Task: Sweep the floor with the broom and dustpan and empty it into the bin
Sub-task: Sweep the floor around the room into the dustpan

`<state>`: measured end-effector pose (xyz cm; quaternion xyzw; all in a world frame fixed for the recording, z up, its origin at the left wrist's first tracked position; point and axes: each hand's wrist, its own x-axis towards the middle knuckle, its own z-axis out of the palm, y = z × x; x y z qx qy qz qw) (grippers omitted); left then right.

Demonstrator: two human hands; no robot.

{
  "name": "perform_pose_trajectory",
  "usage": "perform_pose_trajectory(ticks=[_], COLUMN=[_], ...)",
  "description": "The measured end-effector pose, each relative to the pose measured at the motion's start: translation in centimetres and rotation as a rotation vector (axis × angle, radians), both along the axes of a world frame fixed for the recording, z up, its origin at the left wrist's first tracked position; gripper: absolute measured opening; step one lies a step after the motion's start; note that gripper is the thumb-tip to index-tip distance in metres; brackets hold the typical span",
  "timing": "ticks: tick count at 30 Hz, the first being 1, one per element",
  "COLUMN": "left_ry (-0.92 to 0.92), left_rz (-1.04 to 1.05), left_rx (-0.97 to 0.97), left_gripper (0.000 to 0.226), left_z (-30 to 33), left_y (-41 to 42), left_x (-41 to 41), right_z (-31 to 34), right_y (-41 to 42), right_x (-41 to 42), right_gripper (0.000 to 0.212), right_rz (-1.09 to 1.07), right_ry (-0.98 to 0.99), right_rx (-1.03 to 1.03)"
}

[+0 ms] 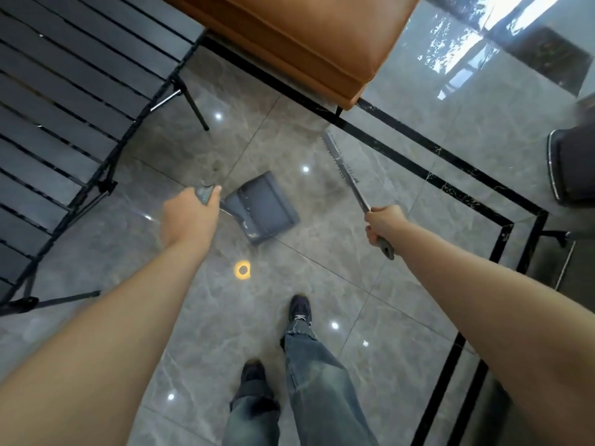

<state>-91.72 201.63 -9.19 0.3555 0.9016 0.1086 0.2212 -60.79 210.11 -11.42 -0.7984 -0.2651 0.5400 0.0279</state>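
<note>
- Where glossy grey marble-look tiles (pixel 322 365) spread across the room, crossed by a black inlay border (pixel 450 159) beyond and right of the dustpan, dotted with bright ceiling-light reflections.
- Up and left of the dustpan, a dark slatted table (pixel 64 91) on thin black folding legs.
- Straight beyond the dustpan, a tan leather seat (pixel 306 37) raised on a short dark leg.
- Far right of the dustpan, part of a dark chair (pixel 573 169), blurred at the frame edge.
- Below the dustpan, two legs in faded blue jeans (pixel 309 381) and dark shoes.
- Grey dustpan (pixel 262 209) on or just over the tiles, mouth toward the feet; cannot tell whether touching.
- Left hand (pixel 190 217) clenched round the dustpan's upright handle top.
- Right hand (pixel 384 225) clenched round the broom (pixel 344 169) handle, its grey head just right of the dustpan, near the black border.
- Small yellowish ring-shaped glare (pixel 242 269) just below the dustpan.
</note>
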Motion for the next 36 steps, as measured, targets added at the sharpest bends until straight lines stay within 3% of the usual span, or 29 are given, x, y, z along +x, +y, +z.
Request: perform_pose_trajectory(ticks=[3, 7, 10, 14, 19, 24, 31, 34, 36], left_ry=[0.035, 0.060, 0.066, 0.048, -0.002, -0.080, -0.137, -0.138, -0.132], left_rz=[-0.060, -0.160, -0.137, -0.128, -0.121, -0.148, -0.142, -0.091, -0.097], left_rx=[-0.021, -0.046, -0.064, -0.100, -0.130, -0.144, -0.180, -0.152, -0.140], left_gripper=[0.054, 0.051, 0.049, 0.047, 0.047, 0.045, 0.045, 0.047, 0.048], left_z=[-0.8, -0.4, -0.7, -0.4, 0.2, 1.1, 2.3, 2.9, 3.4], left_y=[2.2, 5.4, 6.5, 5.6, 6.0, 7.7, 10.4, 12.7, 14.4], left_x=[2.0, 3.3, 4.5, 6.0, 4.4, 3.2, -0.7, -3.2, -4.8], right_z=[-1.5, -3.0, -3.4, -3.6, -2.4, 0.9, 4.3, 6.3, 7.6], right_y=[2.8, 4.9, 5.0, -0.6, -9.3, -9.4, -2.7, -0.2, 0.9], right_x=[0.9, 0.6, -0.4, -4.9, -9.9, -12.0, -14.4, -14.4, -14.0], right_gripper=[0.020, 0.006, 0.029, 0.021, 0.026, 0.026, 0.025, 0.015, 0.025], right_rz=[0.056, 0.004, -0.027, 0.189, 0.265, 0.117, -0.428, -0.359, -0.230], right_ry=[-0.115, -0.115, -0.133, -0.118, -0.009, 0.106, 0.406, 0.412, 0.336], right_rx=[-0.021, -0.025, -0.108, -0.139, -0.206, -0.236, -0.387, -0.370, -0.319])
